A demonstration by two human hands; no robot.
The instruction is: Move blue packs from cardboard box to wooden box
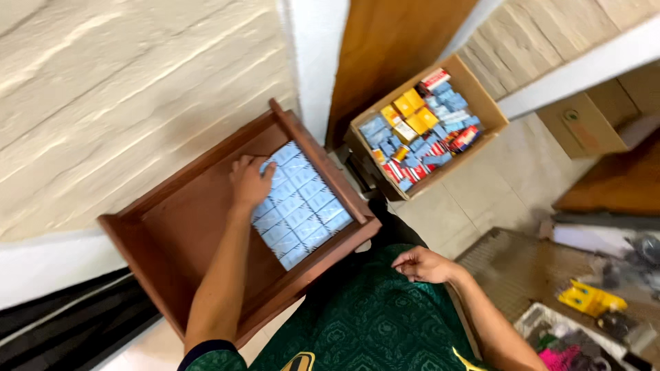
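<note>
Dark reddish wood formed the largest item we logged: an open wooden drawer [172,237], shallow and rectangular, lying in front of the person with its long axis running from lower left to upper right of the head view. Its left part showed bare wood; its right part was filled by a block of pale blue-white small boxes [302,206], packed flat in tight rows, touching one another and reaching the drawer's right wall. We judged the block's long axis to run from upper left to lower right, along that wall, across the drawer's length.

Beyond the drawer's upper right corner, apart from it, stood an open cardboard carton [481,96] on the tiled floor, holding mixed small packs in blue, yellow and red.

The left hand [249,182] lay palm-down inside the drawer at the block's upper left edge, fingers loosely spread and resting on the outermost boxes, pinching nothing we could see. The boxes extended from those fingers toward the right and toward the person. The right hand [423,264] rested on the green-clad lap, fingers curled slightly, empty, well apart from the block. Of the 2 hands, the left was clearly nearer.
</note>
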